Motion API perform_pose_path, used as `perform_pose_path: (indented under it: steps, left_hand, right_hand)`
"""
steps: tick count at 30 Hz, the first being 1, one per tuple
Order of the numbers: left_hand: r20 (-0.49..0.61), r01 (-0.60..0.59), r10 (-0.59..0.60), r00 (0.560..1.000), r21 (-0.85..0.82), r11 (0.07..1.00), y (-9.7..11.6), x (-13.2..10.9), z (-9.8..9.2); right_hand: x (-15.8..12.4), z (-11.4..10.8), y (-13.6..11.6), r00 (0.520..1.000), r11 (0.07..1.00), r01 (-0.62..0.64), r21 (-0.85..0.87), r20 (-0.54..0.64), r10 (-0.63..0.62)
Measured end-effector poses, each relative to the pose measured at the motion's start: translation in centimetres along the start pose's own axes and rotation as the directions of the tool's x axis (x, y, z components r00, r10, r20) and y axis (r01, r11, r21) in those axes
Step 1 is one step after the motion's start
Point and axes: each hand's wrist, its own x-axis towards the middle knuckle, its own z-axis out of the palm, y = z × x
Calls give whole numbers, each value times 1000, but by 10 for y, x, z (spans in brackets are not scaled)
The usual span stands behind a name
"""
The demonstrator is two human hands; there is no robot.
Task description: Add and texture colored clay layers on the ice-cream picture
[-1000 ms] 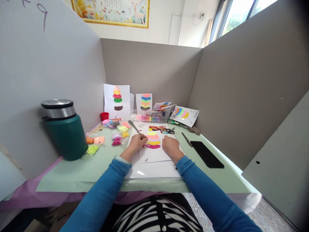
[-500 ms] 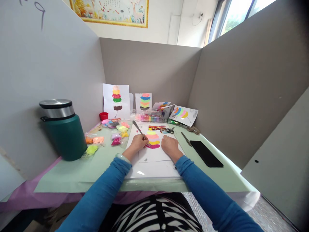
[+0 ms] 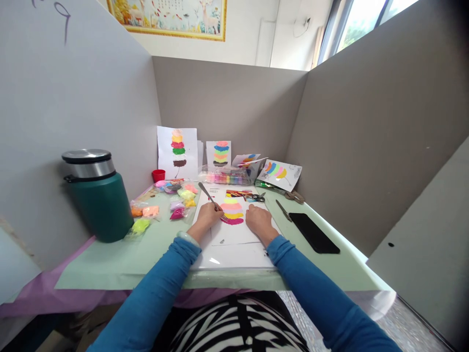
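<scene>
Head cam here, going big to small, with the striped sheet point(image 3: 234, 235) as my landmark. Biggest is the pale green counter point(image 3: 154, 259) under everything. Off to the left of the striped sheet, well apart, there's a chunky green flask point(image 3: 102, 208), and off to the right a flat black slab point(image 3: 315, 233).

Now the striped sheet itself: it lies flat on the counter, on top of some bigger white paper point(image 3: 234, 256). I'd guess it's light and bendy and slides easily, so hold it by the bare margins; the stripes look soft enough to dent. It's white with stacked curved bands: pale yellow, peach, lilac, yellow, then magenta nearest the person.

Left hand point(image 3: 208, 217) is over the sheet's left side, gripping a fork. Right hand point(image 3: 259, 222) sits at its right edge, fingers curled in; can't tell if anything's tucked inside.

Fork point(image 3: 206, 191) is probably stiff, fairly light and maybe a bit slick; low on the handle seems the steady spot. It's metallic grey, tilted, handle up toward the sheet's far left, tines at the left end of the magenta stripe point(image 3: 235, 222). Can't tell whether they're touching.
</scene>
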Motion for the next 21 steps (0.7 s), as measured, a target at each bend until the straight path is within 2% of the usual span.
perform_pose_path:
  steps: [9,16,21]
  left_hand:
    - [-9,74,-74,997,3,997,-5,2,-3]
    - [-59,150,-148,987,17,989,-10,2,-10]
    - [-32,85,-89,996,-88,992,-7,-1,-10]
  right_hand:
    - [1,1,0,1000,1000,-9,-13,-3,9]
    - [-1,-3,-1,1000,1000,-2,-12,9,2]
    - [0,-3,-1,1000,1000,-7,-12,13,7]
